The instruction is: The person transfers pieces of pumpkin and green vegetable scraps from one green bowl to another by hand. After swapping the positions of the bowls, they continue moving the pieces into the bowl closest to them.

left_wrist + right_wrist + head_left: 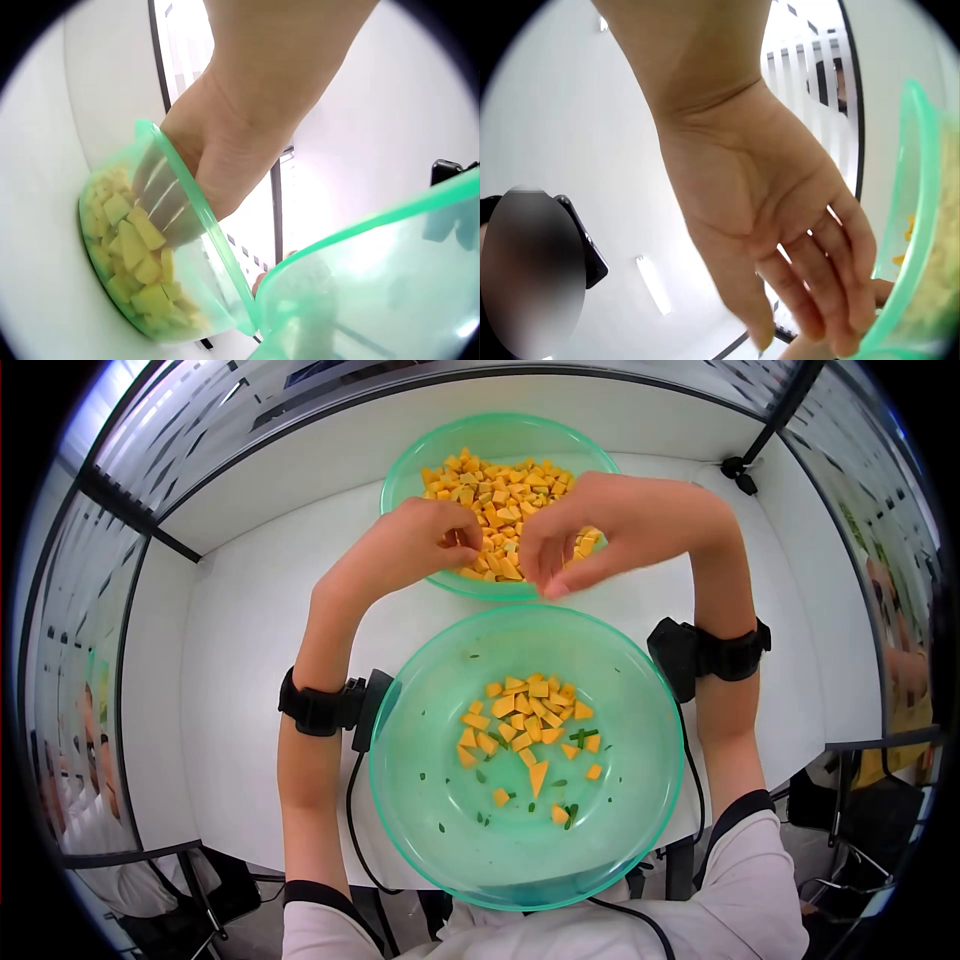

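Note:
Orange cubes (pixel 505 495) fill much of the far green bowl (pixel 500 425). My left hand (pixel 420 545) reaches into that bowl, its fingers bent at the cubes; whether they grip any is hidden. In the left wrist view, the left hand (pixel 217 150) is behind the bowl's clear wall, fingers down by the cubes (pixel 135 244). My right hand (pixel 615 530) hovers over the bowl's near right edge, fingers loosely bent. The right wrist view shows its palm bare, the right hand (pixel 765 202) holding nothing, beside the bowl rim (pixel 922 187).
A nearer green bowl (pixel 420 850) holds scattered orange pieces (pixel 538 778) and small green bits (pixel 571 817). White panels (pixel 270 485) enclose the white table (pixel 240 660) at the back and sides. Black cables (pixel 352 830) run from both wrist cameras.

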